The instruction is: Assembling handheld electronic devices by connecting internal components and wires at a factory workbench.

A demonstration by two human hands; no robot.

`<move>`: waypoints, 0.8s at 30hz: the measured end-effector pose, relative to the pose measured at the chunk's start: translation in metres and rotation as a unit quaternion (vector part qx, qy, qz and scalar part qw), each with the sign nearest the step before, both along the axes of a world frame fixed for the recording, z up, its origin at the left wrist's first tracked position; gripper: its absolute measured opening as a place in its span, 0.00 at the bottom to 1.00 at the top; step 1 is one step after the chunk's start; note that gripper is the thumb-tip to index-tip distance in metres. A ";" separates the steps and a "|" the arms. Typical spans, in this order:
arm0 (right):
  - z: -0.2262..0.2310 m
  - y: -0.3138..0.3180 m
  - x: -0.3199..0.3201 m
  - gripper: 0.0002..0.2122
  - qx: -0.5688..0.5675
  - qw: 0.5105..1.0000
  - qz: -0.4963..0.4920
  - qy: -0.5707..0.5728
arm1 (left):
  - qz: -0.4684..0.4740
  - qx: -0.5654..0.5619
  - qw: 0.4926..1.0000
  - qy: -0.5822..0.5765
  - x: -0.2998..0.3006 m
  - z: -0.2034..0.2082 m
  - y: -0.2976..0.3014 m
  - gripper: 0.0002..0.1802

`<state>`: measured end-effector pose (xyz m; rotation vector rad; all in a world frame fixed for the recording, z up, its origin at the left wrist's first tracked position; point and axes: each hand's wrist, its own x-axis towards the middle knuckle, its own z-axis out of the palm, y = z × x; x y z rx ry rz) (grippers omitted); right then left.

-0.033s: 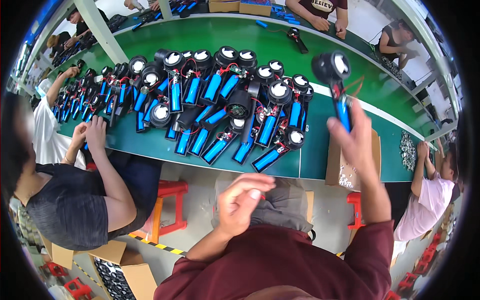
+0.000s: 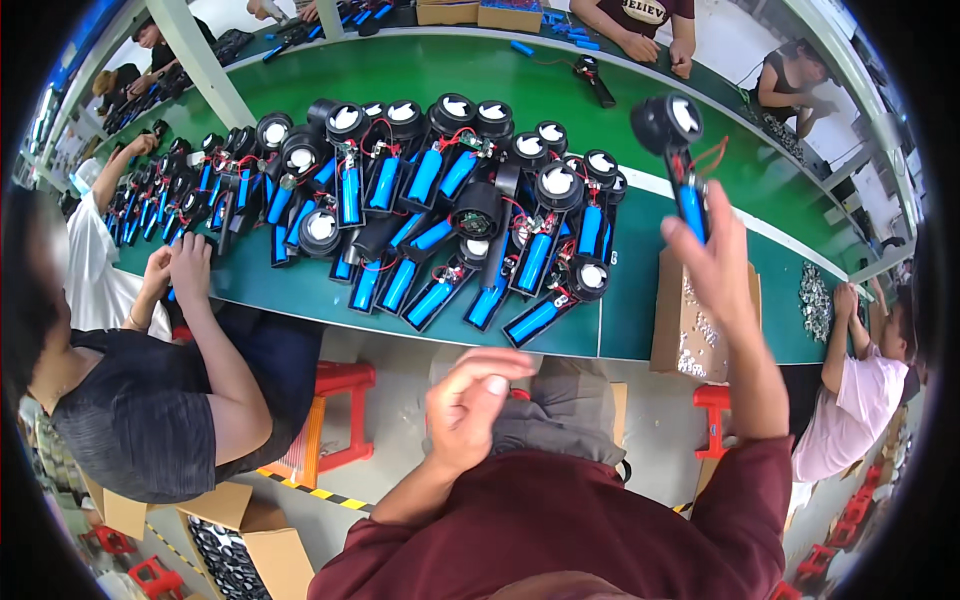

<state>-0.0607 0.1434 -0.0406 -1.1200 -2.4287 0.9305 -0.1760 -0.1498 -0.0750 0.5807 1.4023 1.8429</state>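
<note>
My right hand (image 2: 718, 255), raised over the green table, holds an opened black handheld device (image 2: 676, 150) by its handle. The device has a round head with a white centre, a blue battery cell and loose red wires. Its lower end lies between my thumb and fingers. Low in front of my body, beyond the table's near edge, is my left hand (image 2: 468, 405), open and empty with the fingers extended. A large heap of similar devices (image 2: 430, 200) covers the table to the left of my right hand.
A cardboard box (image 2: 700, 345) with small pale pieces stands right of the heap. A person in black (image 2: 150, 400) sits at my left, another in pink (image 2: 835, 420) at my right. A pile of small metallic parts (image 2: 815, 302) lies farther right. Red stools (image 2: 345, 400) stand below.
My right hand and the device have shifted slightly up and to the right. My left hand has drifted a little to the left.
</note>
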 end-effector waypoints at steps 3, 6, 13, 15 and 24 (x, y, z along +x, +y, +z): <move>-0.032 0.062 0.003 0.18 0.016 0.997 -0.019 -0.074 | 0.096 -0.100 0.990 0.032 0.001 -0.011 -0.018 0.12; -0.076 0.108 0.000 0.19 0.001 0.990 -0.046 -0.133 | 0.121 -0.132 0.984 0.018 0.004 -0.018 -0.044 0.09; -0.143 0.142 -0.014 0.23 0.011 0.944 -0.072 -0.322 | 0.130 -0.184 0.968 0.108 0.020 -0.016 -0.069 0.09; -0.145 0.136 -0.024 0.25 -0.011 0.938 -0.057 -0.342 | 0.146 -0.205 0.957 0.147 0.025 -0.015 -0.075 0.08; -0.105 0.101 -0.095 0.25 0.015 0.950 0.053 -0.306 | 0.138 -0.259 0.936 0.194 0.044 0.003 -0.088 0.05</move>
